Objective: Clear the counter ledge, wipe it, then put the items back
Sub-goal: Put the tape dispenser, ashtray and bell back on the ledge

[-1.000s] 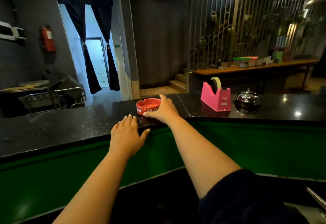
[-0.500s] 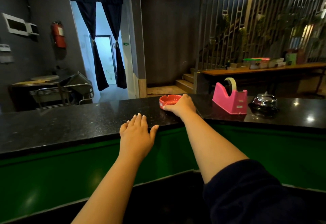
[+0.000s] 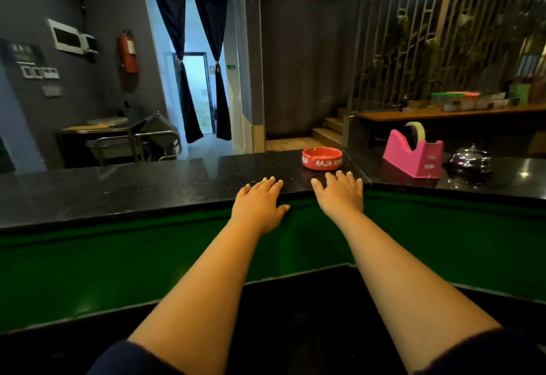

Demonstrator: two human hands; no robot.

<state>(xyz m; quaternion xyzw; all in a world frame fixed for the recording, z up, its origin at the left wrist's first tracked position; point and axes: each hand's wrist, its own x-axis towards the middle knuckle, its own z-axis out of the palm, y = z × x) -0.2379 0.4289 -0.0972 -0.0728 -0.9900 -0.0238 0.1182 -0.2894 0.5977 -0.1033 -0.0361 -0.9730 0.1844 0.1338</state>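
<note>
From my vantage I see two bare forearms running up from the lower edge of the view, each ending in a bare hand. The left hand [image 3: 259, 203] and the right hand [image 3: 339, 194] carry no rings, no watch, no bracelet or glove that I can make out. The fingernails are short and pale, catching a little light at the tips. Both sleeves are dark navy, of a soft, slightly fuzzy knit-like cloth, pushed up well above the wrists so that most of each forearm is uncovered. The left sleeve [image 3: 130, 360] and the right sleeve [image 3: 487, 354] show no print, logo or cuff buttons.
</note>
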